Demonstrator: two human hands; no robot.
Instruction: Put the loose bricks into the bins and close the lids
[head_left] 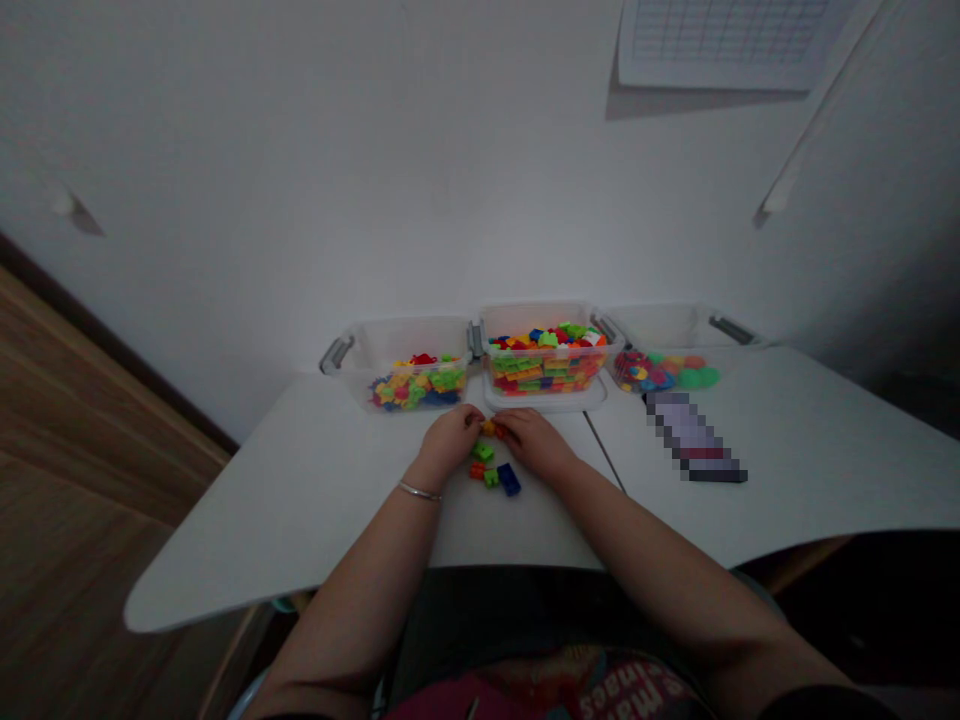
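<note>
My left hand [453, 436] and my right hand [534, 440] meet over the white table, fingertips closed around small plastic toy bricks. A yellow-orange brick [488, 428] shows at my left fingertips. Beside it, a red brick [501, 432] sits at the fingers of my right hand. Whether the two are joined I cannot tell. Just below my hands lie loose bricks: a green brick [483, 453], an orange-red brick [477, 470], a second green brick [491, 478] and a dark blue brick [509, 480].
Behind my hands stand three clear bins: a left bin [409, 335] of mixed pieces, a middle bin [536, 312] full of bricks on a lid [547, 403], and a right bin [660, 320] of round pieces. A blurred-out flat object [694, 435] lies to the right.
</note>
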